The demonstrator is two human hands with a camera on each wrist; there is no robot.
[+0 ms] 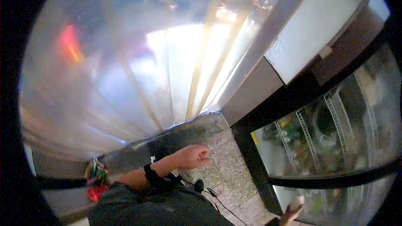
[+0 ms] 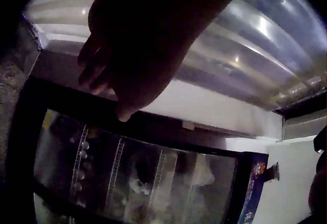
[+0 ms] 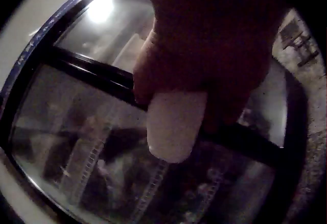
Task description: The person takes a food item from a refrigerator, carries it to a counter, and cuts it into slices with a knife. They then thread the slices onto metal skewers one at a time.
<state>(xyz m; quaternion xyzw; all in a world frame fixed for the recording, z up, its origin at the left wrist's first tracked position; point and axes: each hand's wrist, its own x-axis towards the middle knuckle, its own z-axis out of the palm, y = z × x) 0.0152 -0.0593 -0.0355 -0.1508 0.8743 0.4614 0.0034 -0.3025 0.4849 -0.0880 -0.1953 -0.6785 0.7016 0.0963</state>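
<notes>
Gripping a white object [image 3: 175, 129], the right hand [image 3: 196, 63] leaves its rounded end beyond the fingers.

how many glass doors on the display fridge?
2. In the head view: the upper glass door, above the dark bar; the lower glass door, below it, partly behind the right hand and its white object. No third shows; some could be out of frame.

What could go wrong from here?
Slip: only the right hand holds the white object, so it might drop if the grip loosens.
Knock: it's in front of the glass door, so a sudden move could bump the glass.
Snag: a dark cable loops beside the dark clothing; it might catch.
</notes>
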